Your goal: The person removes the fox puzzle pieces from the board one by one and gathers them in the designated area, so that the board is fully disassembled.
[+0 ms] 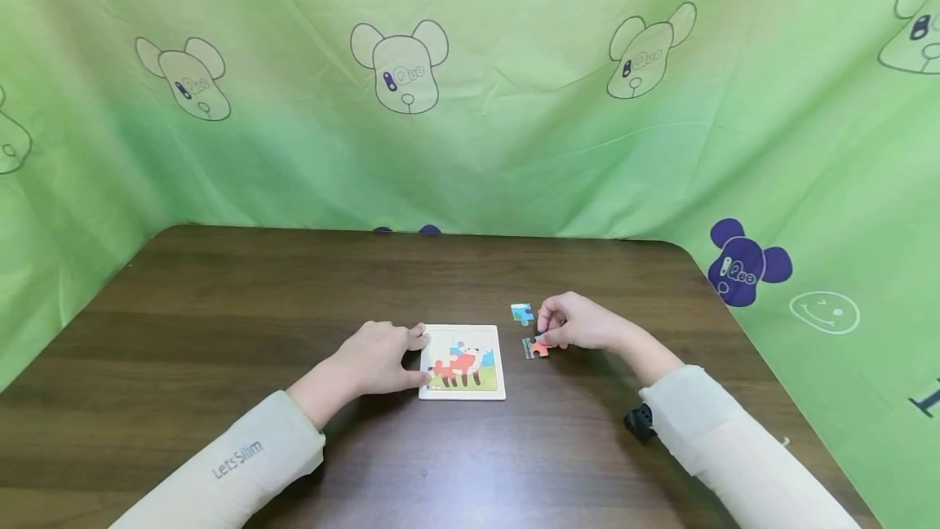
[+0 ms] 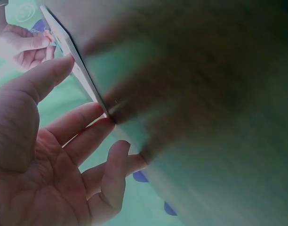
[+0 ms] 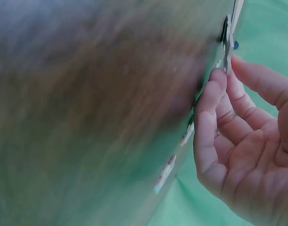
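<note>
A square puzzle board (image 1: pixel 463 396) with a pale rim and a red animal picture lies on the table. My left hand (image 1: pixel 378 357) touches its left edge, thumb at the near corner and a finger at the far one; the left wrist view shows fairly straight fingers (image 2: pixel 76 125) against the board (image 2: pixel 64 40). Right of the board, my right hand (image 1: pixel 580 323) pinches a puzzle piece (image 3: pixel 228 47) between thumb and fingertip. By these fingertips is a piece with red on it (image 1: pixel 539 348); a blue piece (image 1: pixel 522 313) lies farther back.
The brown wooden table (image 1: pixel 294 284) reaches back to a green curtain (image 1: pixel 499 145) printed with bear faces. A small black object (image 1: pixel 640 423) shows beside the right sleeve cuff. In the right wrist view, loose pieces (image 3: pixel 165 175) lie along the table surface.
</note>
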`<state>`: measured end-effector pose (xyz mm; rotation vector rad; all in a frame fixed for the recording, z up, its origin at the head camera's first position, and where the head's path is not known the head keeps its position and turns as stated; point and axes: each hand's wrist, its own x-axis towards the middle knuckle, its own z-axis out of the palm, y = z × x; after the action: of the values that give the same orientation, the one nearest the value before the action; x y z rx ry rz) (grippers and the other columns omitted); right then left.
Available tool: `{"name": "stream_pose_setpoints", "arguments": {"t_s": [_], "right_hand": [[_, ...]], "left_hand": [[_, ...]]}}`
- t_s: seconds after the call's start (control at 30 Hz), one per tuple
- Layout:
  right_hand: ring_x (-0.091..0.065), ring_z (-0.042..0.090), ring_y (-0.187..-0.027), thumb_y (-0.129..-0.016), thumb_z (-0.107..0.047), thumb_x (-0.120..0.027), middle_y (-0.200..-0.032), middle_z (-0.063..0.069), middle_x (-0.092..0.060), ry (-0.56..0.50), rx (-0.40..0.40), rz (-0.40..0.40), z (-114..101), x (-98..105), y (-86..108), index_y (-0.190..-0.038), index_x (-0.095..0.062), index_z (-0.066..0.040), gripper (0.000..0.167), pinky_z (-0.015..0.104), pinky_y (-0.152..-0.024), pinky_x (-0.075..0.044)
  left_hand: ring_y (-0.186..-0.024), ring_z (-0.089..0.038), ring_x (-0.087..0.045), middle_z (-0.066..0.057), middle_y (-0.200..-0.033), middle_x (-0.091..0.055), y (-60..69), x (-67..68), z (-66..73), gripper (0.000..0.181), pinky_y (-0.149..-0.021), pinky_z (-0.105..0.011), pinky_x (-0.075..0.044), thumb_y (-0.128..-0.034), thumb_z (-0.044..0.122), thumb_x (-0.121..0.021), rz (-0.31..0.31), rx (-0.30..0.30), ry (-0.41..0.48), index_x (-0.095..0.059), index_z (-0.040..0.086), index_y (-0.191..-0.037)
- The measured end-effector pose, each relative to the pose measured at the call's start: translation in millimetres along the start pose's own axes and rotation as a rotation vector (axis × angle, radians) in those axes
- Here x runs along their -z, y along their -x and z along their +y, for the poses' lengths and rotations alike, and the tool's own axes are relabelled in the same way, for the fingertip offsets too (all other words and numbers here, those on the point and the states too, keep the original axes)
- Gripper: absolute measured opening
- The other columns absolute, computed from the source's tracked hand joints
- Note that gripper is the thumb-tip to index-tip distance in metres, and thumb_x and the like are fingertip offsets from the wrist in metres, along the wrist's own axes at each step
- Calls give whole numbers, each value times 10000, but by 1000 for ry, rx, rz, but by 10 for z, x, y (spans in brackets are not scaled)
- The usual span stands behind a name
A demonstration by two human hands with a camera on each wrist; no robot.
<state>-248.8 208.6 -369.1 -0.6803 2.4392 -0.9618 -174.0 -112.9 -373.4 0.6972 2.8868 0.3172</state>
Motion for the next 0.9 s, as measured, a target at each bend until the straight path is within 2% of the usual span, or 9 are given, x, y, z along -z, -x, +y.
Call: {"name": "stream_pose_setpoints", "arguments": {"t_s": [0.17, 0.3, 0.4, 0.47, 0.6, 0.7, 0.9], "right_hand": [[-507, 125, -585, -852, 9, -670, -653, -11, -549, 21, 0, 41, -47, 31, 0, -869, -601, 13, 72, 228, -528, -418], [-522, 110, -614, -858, -7, -680, -688, 9, -583, 64, 54, 55, -153, -38, -56, -868, -630, -1, 50, 228, -572, -437], [-544, 89, -624, -864, -27, -690, -720, 20, -618, 93, 95, 39, -268, -134, -117, -875, -658, -17, 35, 220, -615, -466], [-529, 83, -563, -868, -37, -690, -735, 13, -626, 102, 103, 19, -352, -201, -157, -892, -671, -24, 33, 223, -561, -470], [-490, 53, -581, -864, -57, -701, -754, -16, -621, 163, 136, 5, -488, -318, -236, -935, -694, -31, 76, 205, -569, -442], [-494, 52, -653, -865, -79, -719, -780, -16, -623, 222, 184, -10, -551, -389, -281, -975, -704, -28, 122, 194, -630, -431], [-485, 56, -693, -871, -117, -749, -882, 22, -609, 279, 233, -77, -601, -473, -324, -1075, -703, -24, 229, 193, -658, -436]], "left_hand": [[-1115, -418, -648, -80, -1423, -588, 0, 17, -14, 556, -937, -451, -503, -864, 421, -728, 6, -5, -21, -647, 129, -1331], [-1117, -422, -649, -85, -1421, -587, -7, 21, -21, 559, -929, -450, -508, -863, 420, -729, 8, -5, -15, -646, 124, -1330], [-1122, -422, -649, -91, -1415, -592, -13, 21, -19, 556, -928, -452, -511, -856, 410, -738, 9, -6, -6, -653, 120, -1322], [-1128, -420, -648, -92, -1414, -594, -17, 16, -16, 553, -935, -454, -509, -853, 405, -740, 7, -5, -2, -657, 121, -1320], [-1153, -410, -641, -84, -1420, -590, -24, 4, -10, 552, -956, -451, -503, -850, 405, -739, 3, 2, 0, -657, 129, -1322], [-1151, -401, -645, -80, -1420, -592, -28, -5, -6, 553, -957, -447, -507, -846, 407, -741, 6, 6, 0, -659, 135, -1321], [-1146, -392, -649, -71, -1426, -587, -29, -11, 0, 562, -946, -434, -517, -846, 421, -742, 2, 20, 21, -657, 134, -1322]]}}
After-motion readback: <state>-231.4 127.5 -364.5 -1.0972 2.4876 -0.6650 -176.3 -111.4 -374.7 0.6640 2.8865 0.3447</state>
